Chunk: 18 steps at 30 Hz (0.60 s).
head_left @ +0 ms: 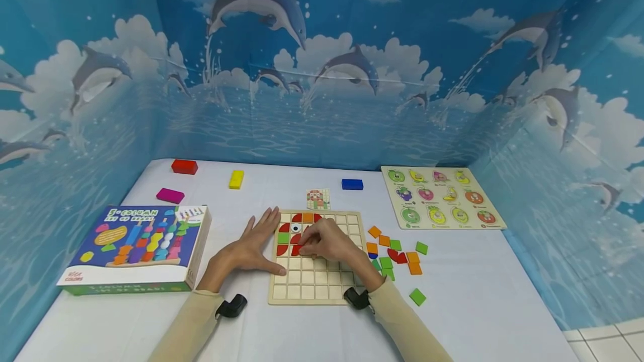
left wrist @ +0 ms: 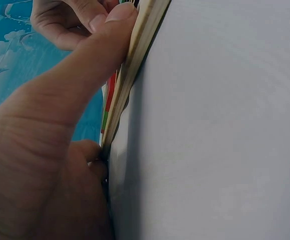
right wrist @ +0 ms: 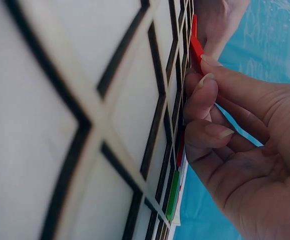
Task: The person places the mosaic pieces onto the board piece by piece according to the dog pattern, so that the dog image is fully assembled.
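A wooden grid board (head_left: 308,278) lies in front of me, its upper left cells filled with red, green and orange pieces and a round eye piece (head_left: 296,228). My right hand (head_left: 327,241) is over the filled cells. In the right wrist view it pinches a small red piece (right wrist: 197,49) at the fingertips, low over the grid. My left hand (head_left: 254,247) lies at the board's left side with fingers spread. Its thumb (left wrist: 92,62) rests on the board's edge in the left wrist view.
Loose orange, green, red and blue pieces (head_left: 386,263) lie right of the board. A pattern card (head_left: 318,199) sits behind it. Farther out are a bead-set box (head_left: 136,250), a fruit puzzle board (head_left: 443,197), and red (head_left: 184,166), magenta, yellow (head_left: 236,179) and blue blocks (head_left: 352,184).
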Available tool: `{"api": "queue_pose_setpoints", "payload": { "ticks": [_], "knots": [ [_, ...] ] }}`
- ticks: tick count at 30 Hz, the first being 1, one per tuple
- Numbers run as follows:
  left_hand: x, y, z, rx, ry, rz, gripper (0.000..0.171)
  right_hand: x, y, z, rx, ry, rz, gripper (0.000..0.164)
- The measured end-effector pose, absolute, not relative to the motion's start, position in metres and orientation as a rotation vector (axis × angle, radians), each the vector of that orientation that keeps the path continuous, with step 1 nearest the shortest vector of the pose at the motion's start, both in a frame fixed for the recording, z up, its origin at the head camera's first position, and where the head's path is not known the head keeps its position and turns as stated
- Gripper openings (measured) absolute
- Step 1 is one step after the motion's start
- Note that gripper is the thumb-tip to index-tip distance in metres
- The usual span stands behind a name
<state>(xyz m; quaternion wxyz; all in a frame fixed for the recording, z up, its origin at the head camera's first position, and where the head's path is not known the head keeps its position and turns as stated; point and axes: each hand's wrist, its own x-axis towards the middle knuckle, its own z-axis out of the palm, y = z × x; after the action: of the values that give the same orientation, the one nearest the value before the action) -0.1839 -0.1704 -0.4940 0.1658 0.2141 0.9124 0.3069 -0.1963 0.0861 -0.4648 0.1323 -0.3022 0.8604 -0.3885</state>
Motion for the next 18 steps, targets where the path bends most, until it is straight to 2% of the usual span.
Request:
{"api": "queue_pose_setpoints", "payload": {
  "ticks": [18],
  "knots": [
    [-0.1833,-0.1695,-0.4922,0.625,2.595,0.881,0.142,-0.1965,0.0832,-0.4653,-0.876,2.487,-1.164,0.008]
  ]
}}
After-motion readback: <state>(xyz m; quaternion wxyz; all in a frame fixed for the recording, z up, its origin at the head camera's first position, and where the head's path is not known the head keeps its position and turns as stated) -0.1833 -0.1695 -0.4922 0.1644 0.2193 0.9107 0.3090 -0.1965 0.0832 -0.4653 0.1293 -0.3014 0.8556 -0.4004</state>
